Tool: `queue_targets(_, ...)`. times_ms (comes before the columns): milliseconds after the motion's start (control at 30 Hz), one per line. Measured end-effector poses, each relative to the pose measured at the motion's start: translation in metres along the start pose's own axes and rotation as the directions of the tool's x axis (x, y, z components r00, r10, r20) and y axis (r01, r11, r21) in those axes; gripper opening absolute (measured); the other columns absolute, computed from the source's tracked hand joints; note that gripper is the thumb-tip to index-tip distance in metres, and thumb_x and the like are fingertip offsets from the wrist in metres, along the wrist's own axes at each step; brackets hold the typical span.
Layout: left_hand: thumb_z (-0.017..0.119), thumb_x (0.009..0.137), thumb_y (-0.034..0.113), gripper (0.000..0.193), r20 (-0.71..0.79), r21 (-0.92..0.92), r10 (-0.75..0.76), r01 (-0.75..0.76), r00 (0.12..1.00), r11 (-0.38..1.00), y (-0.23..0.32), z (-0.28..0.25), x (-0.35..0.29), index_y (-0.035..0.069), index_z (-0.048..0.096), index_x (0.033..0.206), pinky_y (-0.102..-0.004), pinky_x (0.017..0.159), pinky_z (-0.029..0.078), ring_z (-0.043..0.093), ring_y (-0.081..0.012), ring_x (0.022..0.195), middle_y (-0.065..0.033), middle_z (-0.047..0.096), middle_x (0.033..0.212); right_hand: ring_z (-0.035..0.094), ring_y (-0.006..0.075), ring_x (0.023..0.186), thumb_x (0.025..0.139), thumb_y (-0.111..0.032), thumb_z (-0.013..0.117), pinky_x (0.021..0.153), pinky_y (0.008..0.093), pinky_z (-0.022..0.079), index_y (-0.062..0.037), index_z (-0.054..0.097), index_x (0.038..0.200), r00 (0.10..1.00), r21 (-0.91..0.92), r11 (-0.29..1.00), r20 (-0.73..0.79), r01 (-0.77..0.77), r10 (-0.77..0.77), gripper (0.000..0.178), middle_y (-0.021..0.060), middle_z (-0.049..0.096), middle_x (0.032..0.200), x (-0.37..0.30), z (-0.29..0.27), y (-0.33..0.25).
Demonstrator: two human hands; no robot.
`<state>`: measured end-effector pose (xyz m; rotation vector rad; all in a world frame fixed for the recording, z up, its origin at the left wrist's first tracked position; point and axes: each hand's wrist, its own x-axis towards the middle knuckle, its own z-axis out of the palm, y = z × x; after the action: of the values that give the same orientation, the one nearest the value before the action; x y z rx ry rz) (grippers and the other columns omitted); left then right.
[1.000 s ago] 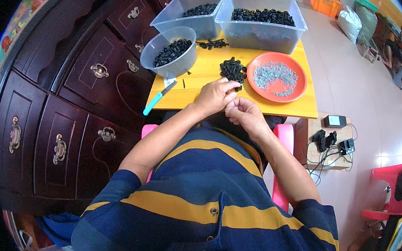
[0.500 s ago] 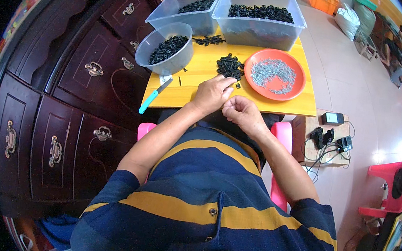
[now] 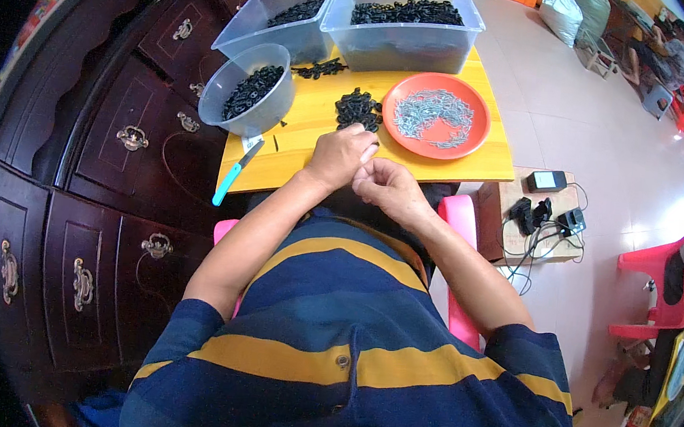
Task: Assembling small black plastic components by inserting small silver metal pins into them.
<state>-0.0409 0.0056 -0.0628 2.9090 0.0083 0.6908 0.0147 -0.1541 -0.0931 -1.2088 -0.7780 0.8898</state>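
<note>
My left hand is closed at the front edge of the yellow table, its fingertips just in front of a pile of small black ring-like parts. Right beside it, my right hand has its thumb and fingers pinched together, nearly touching the left one. Whatever the fingers hold is hidden or too small to make out. To the right of the pile lies a round red-orange plate with many thin silvery metal pieces spread on it.
A knife with a turquoise handle lies at the table's left edge. Behind it stands a round clear tub of black parts. Two clear bins stand at the back. Dark drawers flank the left; a wooden stand holds cables.
The whole scene has shifted left in the picture as the view turned. Both hands stay close together at the table edge, with fingers closed. The pile and plate look unchanged.
</note>
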Motion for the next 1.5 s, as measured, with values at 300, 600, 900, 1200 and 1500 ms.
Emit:
queue_targets(300, 0.077, 0.081, 0.032, 0.027, 0.027, -0.087, 0.031, -0.029, 0.999, 0.996, 0.026, -0.021, -0.022, 0.009, 0.067, 0.090, -0.0420, 0.064, 0.055, 0.068, -0.0310, 0.074, -0.0082, 0.065, 0.083, 0.058, 0.0066, 0.071, 0.093, -0.006, 0.064, 0.063, 0.0223, 0.049, -0.0029, 0.059, 0.098, 0.946, 0.287, 0.936, -0.303, 0.202, -0.112, 0.008, 0.0009, 0.063, 0.084, -0.001, -0.010, -0.025)
queue_targets(600, 0.078, 0.078, 0.016, 0.017, -0.056, -0.132, 0.188, -0.193, 0.981, 0.972, 0.027, -0.013, -0.035, 0.007, 0.068, 0.089, -0.0393, 0.060, 0.053, 0.066, -0.0285, 0.070, -0.0083, 0.063, 0.078, 0.058, 0.0066, 0.069, 0.093, -0.008, 0.066, 0.063, 0.0225, 0.049, -0.0025, 0.059, 0.098, 0.973, 0.246, 0.957, -0.208, 0.152, -0.101, 0.010, -0.0002, 0.062, 0.080, 0.002, -0.011, -0.015)
queue_targets(900, 0.070, 0.084, -0.002, 0.009, -0.158, -0.440, -0.200, 0.113, 0.967, 0.891, 0.032, -0.042, -0.034, 0.001, 0.070, 0.092, -0.0289, 0.054, 0.045, 0.057, -0.0165, 0.059, -0.0086, 0.062, 0.076, 0.057, 0.0057, 0.067, 0.098, -0.024, 0.064, 0.062, 0.0200, 0.047, -0.0076, 0.060, 0.098, 0.984, 0.164, 0.984, -0.157, -0.063, 0.089, 0.017, -0.0015, 0.062, 0.080, 0.000, -0.010, -0.016)
queue_targets(1200, 0.070, 0.083, -0.003, 0.010, -0.169, -0.427, -0.093, 0.012, 0.981, 0.904, 0.035, -0.039, -0.035, -0.001, 0.069, 0.093, -0.0279, 0.057, 0.047, 0.061, -0.0172, 0.065, -0.0093, 0.064, 0.082, 0.060, 0.0078, 0.071, 0.096, -0.025, 0.066, 0.065, 0.0220, 0.050, -0.0070, 0.060, 0.103, 0.976, 0.364, 0.917, -0.072, -0.165, 0.205, 0.020, 0.0007, 0.064, 0.085, -0.006, -0.006, -0.025)
queue_targets(1500, 0.067, 0.087, 0.004, 0.012, 0.028, -0.542, -0.161, 0.150, 0.987, 0.827, 0.029, -0.052, -0.018, 0.000, 0.071, 0.097, -0.0268, 0.061, 0.047, 0.059, -0.0141, 0.066, -0.0076, 0.065, 0.084, 0.059, 0.0078, 0.067, 0.092, -0.013, 0.069, 0.061, 0.0225, 0.049, -0.0060, 0.062, 0.100, 0.983, 0.305, 0.947, -0.112, -0.106, 0.146, 0.013, 0.0005, 0.064, 0.082, 0.000, -0.008, -0.014)
